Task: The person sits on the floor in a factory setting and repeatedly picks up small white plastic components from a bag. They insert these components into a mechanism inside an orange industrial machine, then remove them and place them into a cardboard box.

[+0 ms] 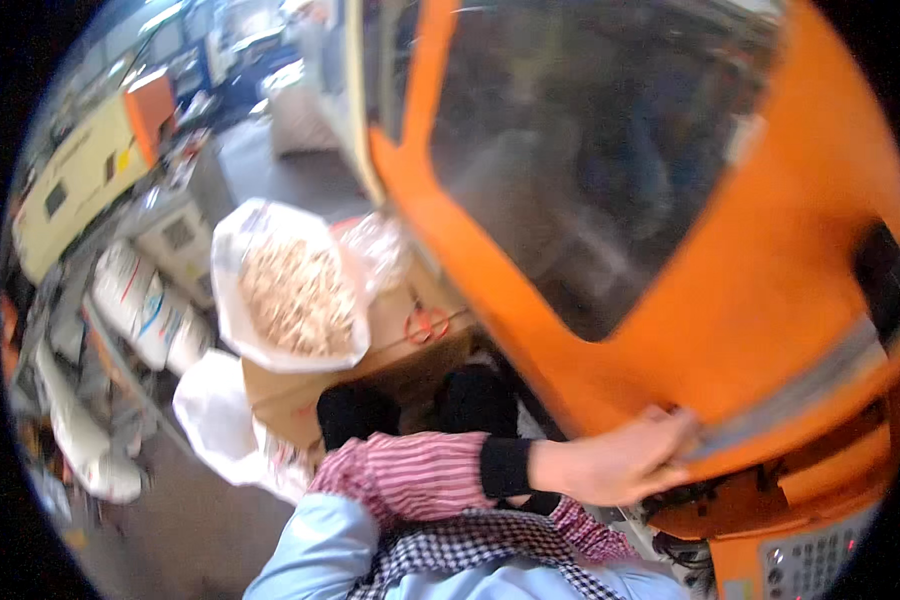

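My left hand point(625, 458) reaches across my body to the right, its fingers curled at the lower edge of an orange machine door point(770, 310). A grey strip point(790, 385) runs along that edge, just beyond my fingertips. Set into the door is a large dark window point(580, 160). Of my right arm only a striped sleeve point(590, 532) shows, below the left wrist; the right hand is out of sight.
An open white bag of pale small pieces point(300, 300) sits on a cardboard box point(390, 335), with red-handled scissors point(426, 325) beside it. A keypad panel point(815, 565) is at lower right. White sacks point(140, 300) and a cream machine point(85, 185) stand left.
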The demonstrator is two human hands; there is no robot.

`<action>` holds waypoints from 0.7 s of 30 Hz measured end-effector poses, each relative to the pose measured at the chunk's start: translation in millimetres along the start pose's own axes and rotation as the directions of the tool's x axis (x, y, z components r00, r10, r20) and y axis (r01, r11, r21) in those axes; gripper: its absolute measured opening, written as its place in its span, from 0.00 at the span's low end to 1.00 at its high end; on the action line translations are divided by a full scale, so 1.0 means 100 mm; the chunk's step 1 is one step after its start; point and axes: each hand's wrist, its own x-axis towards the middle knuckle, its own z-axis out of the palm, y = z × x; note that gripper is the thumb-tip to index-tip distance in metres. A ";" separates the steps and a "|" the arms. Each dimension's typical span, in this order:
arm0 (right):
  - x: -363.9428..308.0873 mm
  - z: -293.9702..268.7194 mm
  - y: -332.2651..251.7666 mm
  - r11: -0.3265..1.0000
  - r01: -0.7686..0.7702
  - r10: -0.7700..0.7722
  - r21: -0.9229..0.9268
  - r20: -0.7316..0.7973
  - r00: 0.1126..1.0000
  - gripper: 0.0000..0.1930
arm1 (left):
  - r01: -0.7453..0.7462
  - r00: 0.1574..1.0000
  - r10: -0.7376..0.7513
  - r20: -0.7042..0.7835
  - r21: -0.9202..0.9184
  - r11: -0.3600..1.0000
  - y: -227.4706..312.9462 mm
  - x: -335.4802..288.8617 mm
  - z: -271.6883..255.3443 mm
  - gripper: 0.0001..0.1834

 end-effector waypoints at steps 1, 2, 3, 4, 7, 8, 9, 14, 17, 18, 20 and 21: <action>-0.08 -0.01 0.03 0.999 -0.037 0.037 0.007 0.006 0.999 0.17 | -0.028 0.999 0.031 0.026 -0.096 0.995 0.06 0.07 0.20 0.12; -0.13 -0.06 0.04 0.998 -0.069 0.069 0.006 0.002 0.998 0.17 | -0.076 0.996 0.084 0.037 -0.179 0.981 0.12 0.14 0.34 0.13; -0.16 -0.06 0.03 0.996 -0.090 0.090 0.013 0.002 0.996 0.17 | -0.135 0.990 0.140 0.021 -0.168 0.976 0.12 0.17 0.54 0.14; -0.15 -0.06 0.01 0.996 -0.084 0.083 0.024 0.014 0.996 0.17 | -0.195 0.980 0.197 0.003 -0.133 0.972 0.15 0.17 0.71 0.14; -0.16 -0.07 0.03 0.993 -0.108 0.106 0.044 0.026 0.994 0.17 | -0.250 0.960 0.276 0.047 -0.296 0.922 0.19 0.29 1.00 0.20; -0.17 -0.06 0.04 0.992 -0.113 0.111 0.051 0.029 0.993 0.17 | -0.238 0.959 0.273 0.077 -0.305 0.922 0.20 0.33 1.11 0.22; -0.17 -0.05 0.06 0.991 -0.118 0.116 0.065 0.029 0.993 0.17 | -0.276 0.957 0.289 0.015 -0.255 0.927 0.23 0.35 1.19 0.20; -0.15 -0.04 0.10 0.984 -0.144 0.144 0.105 0.012 0.990 0.17 | -0.364 0.928 0.354 -0.118 -0.077 0.928 0.35 0.38 1.54 0.16; -0.08 -0.03 0.11 0.981 -0.147 0.146 0.130 0.020 0.989 0.18 | -0.311 0.950 0.307 -0.049 -0.130 0.941 0.32 0.39 1.56 0.18; -0.07 -0.05 0.09 0.979 -0.153 0.150 0.132 0.030 0.988 0.18 | -0.337 0.939 0.325 -0.109 -0.126 0.933 0.31 0.38 1.59 0.19; 0.07 0.00 0.06 0.979 -0.143 0.138 0.146 0.040 0.990 0.18 | -0.367 0.926 0.346 -0.150 -0.142 0.919 0.27 0.39 1.69 0.20; 0.17 0.00 0.04 0.980 -0.136 0.131 0.143 0.043 0.990 0.18 | -0.381 0.922 0.361 -0.137 -0.168 0.909 0.24 0.44 1.78 0.21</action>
